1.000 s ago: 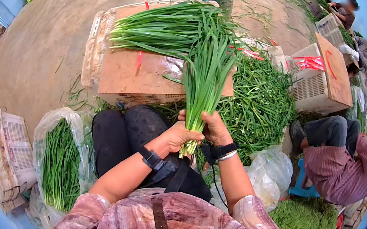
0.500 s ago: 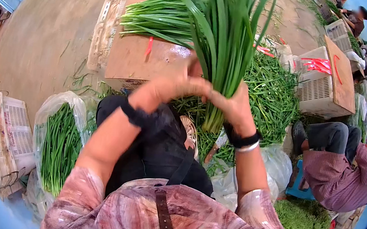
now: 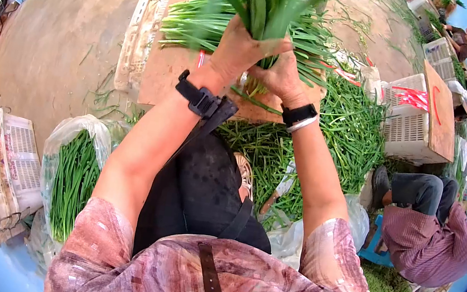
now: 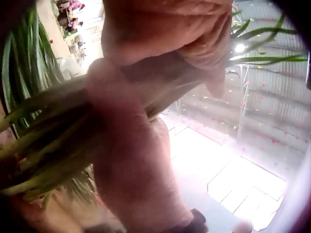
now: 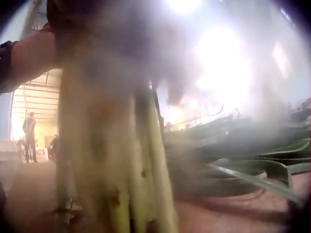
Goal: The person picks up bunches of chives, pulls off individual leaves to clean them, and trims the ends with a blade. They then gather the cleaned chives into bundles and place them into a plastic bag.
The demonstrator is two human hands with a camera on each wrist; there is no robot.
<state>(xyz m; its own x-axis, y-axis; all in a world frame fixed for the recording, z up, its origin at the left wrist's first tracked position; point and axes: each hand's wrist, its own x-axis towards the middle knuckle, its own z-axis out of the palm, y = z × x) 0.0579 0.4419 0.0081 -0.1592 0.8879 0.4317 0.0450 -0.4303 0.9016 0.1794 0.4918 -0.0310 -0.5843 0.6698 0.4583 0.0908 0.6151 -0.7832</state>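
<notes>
A bunch of garlic chives (image 3: 261, 0) stands upright over the board, with its long green leaves spreading toward the top of the head view. My left hand (image 3: 237, 52) grips it around the middle. Just below, my right hand (image 3: 283, 73) grips the paler stems, its fingers close against the left hand. In the left wrist view the stems cross between both hands. Pale stem ends (image 5: 158, 170) hang down, blurred, in the right wrist view. Behind the bunch, more garlic chives (image 3: 195, 24) lie in a layer on the brown board (image 3: 162, 76).
Loose leaves (image 3: 347, 124) heap beside the board, and a knife (image 3: 283, 186) lies at my foot. On the left, a plastic bag (image 3: 100, 132) holds chives near stacked crates (image 3: 14, 160). A crate with red ties (image 3: 409, 97) and a seated person (image 3: 426, 238) are to my right.
Both hands have lifted the bunch from near my lap, up and forward over the board. They first held the stem ends and now grip higher, close together.
</notes>
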